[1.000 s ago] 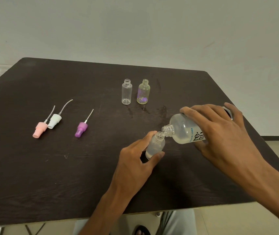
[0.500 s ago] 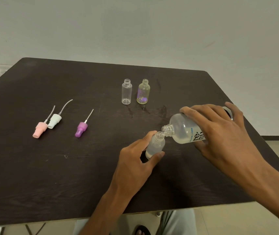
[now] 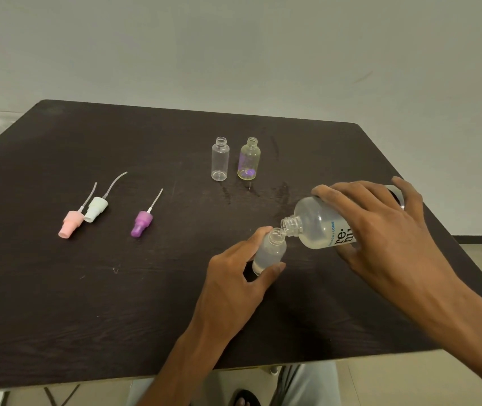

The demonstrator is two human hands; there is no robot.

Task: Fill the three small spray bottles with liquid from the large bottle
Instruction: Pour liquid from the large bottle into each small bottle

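My right hand point(image 3: 380, 230) grips the large clear bottle point(image 3: 319, 227), tipped on its side with its open neck against the mouth of a small frosted spray bottle point(image 3: 269, 252). My left hand point(image 3: 234, 276) holds that small bottle upright on the dark table point(image 3: 87, 303), thumb and fingers around it; it holds some clear liquid. Two more small bottles stand uncapped farther back: a clear one point(image 3: 220, 159) and a yellowish one with purple print point(image 3: 249, 159).
Three spray caps with dip tubes lie at the left: pink point(image 3: 70, 224), white point(image 3: 96, 209), purple point(image 3: 141, 223). Wet streaks mark the tabletop in front of the two standing bottles. The table's near edge is just below my forearms.
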